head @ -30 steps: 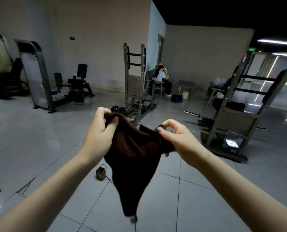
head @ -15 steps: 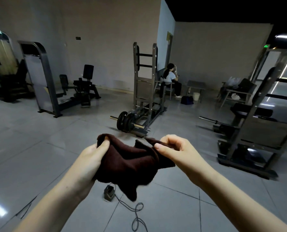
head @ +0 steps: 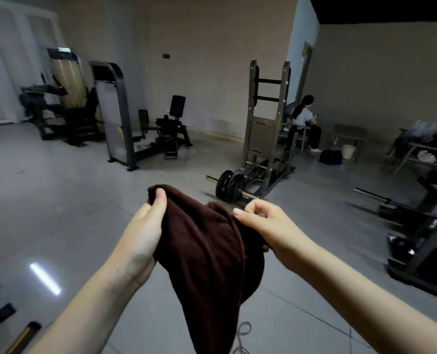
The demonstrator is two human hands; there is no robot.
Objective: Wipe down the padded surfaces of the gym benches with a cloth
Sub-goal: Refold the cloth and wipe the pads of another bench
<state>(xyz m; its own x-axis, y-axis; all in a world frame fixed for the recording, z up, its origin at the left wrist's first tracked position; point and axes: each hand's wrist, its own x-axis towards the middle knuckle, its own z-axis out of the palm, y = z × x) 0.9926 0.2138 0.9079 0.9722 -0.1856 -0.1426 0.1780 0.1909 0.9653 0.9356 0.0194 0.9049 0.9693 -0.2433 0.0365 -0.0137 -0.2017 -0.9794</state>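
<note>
A dark brown cloth [head: 204,251] is held in mid-air above the tiled floor [head: 59,213]. One upper corner is pinched by the left hand [head: 143,233], its thumb pressed over the fabric. The other edge is gripped by the right hand [head: 268,226], whose fingers [head: 250,209] are curled tightly round it. The rest hangs between the forearms (the lower end is out of frame).

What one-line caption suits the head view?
Left hand and right hand grip a brown cloth above the gym floor, machines beyond.
</note>
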